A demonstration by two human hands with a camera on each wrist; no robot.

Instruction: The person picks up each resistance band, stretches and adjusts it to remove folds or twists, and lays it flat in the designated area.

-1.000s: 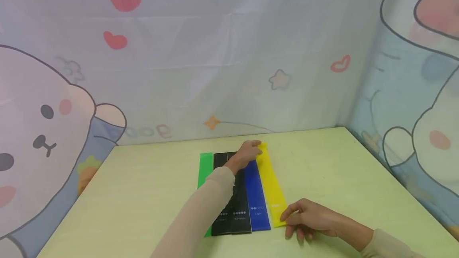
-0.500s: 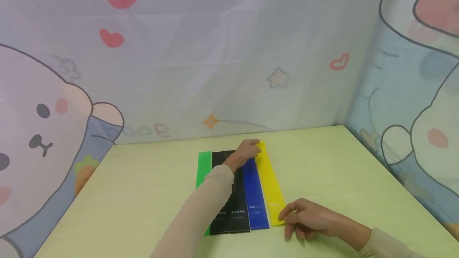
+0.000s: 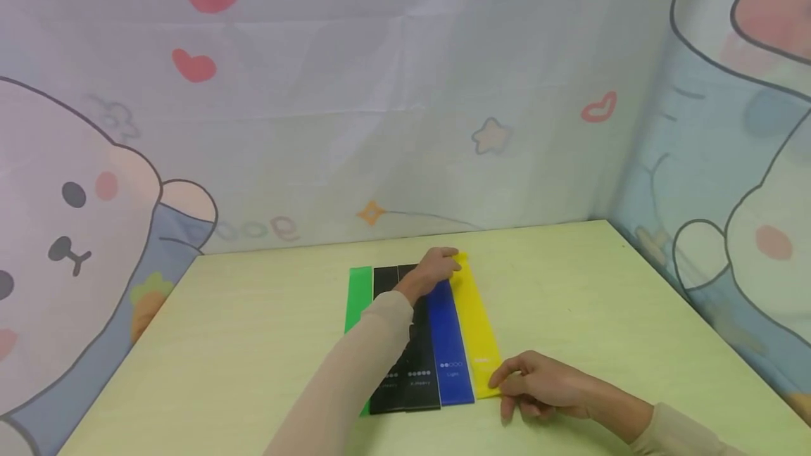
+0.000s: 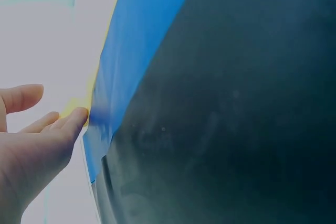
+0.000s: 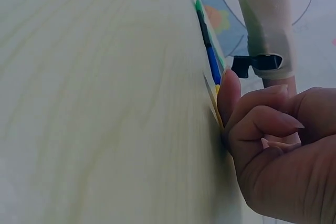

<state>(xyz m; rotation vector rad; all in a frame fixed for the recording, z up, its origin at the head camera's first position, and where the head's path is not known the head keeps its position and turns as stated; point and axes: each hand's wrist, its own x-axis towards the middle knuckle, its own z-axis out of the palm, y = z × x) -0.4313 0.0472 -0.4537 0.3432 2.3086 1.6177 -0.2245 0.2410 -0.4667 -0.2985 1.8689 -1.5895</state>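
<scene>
Flat resistance bands lie side by side: green [image 3: 359,294], two black [image 3: 423,350], blue [image 3: 452,343] marked "Light", and yellow [image 3: 475,315] at the right. My left hand [image 3: 436,267] reaches across the bands to the far end of the yellow one. In the left wrist view its fingertips [image 4: 79,115] touch the yellow edge, with the thumb apart from them. At the near right corner of the yellow band, my right hand [image 3: 545,385] pinches it between index finger and thumb. Its other fingers are curled beneath. The left sleeve hides part of the green and black bands.
The bands lie on a pale wood-grain table [image 3: 253,343]. Behind and beside it hangs a printed cloth [image 3: 304,125] with hearts and cartoon animals. A dark strap [image 5: 270,62] sits on the left cuff.
The near end of the yellow band has shifted slightly left, closer to the blue band, with my right hand on it. My left hand stays at the far end. The head view has drifted slightly.
</scene>
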